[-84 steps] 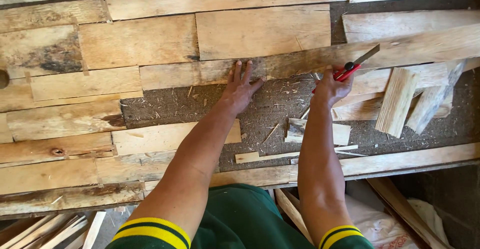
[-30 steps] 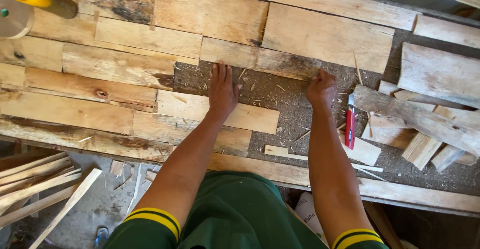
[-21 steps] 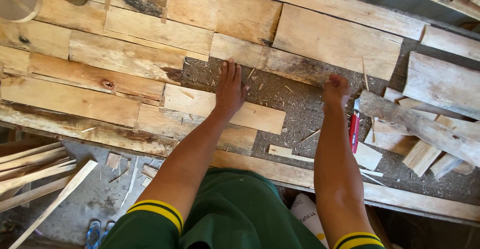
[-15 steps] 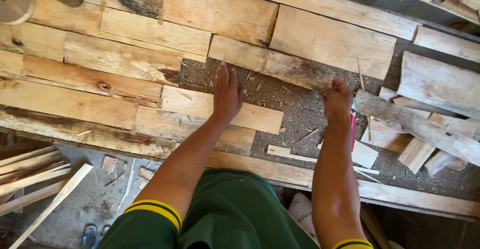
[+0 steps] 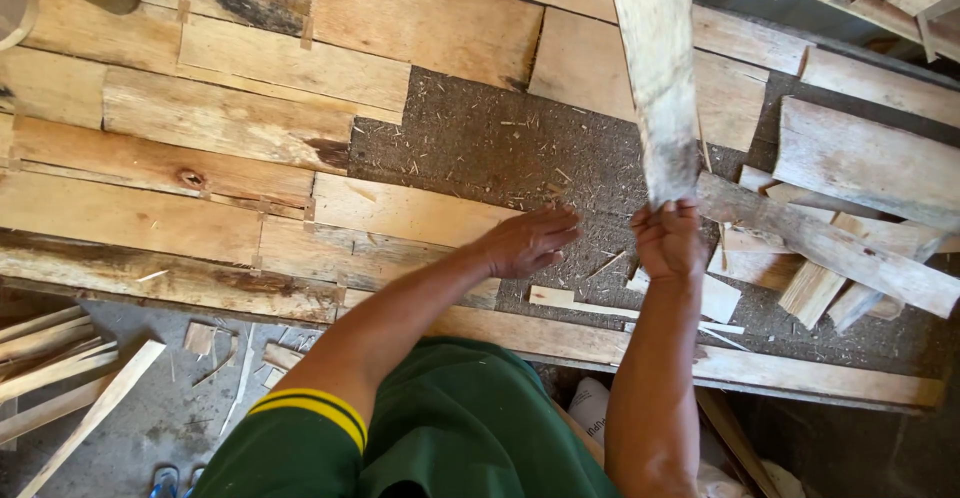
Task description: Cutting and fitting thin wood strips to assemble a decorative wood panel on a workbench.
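The right hand is clamped round the bottom end of a long pale wooden plank, which stands up off the worktop and runs out of the top of the view, tilting a bit left. Holding it by the very end like that looks like a way to swing it up and check its face or length, I'd guess. The left hand is empty, flat and with fingers loosely spread, hovering over or resting on the bare dusty patch just beside the right hand; can't tell if it actually touches.

So the plank is in the air at centre-right, one end in the fist, the two hands close but not joined.

Around them: the dark patch is littered with splinters and sawdust, and flat boards are fitted edge to edge around it like a patchwork, roughly ten in sight. To the right sits a loose pile of offcuts, about six or seven. A thin strip lies just below the hands. Down on the floor at left, a bundle of slats, five or so.
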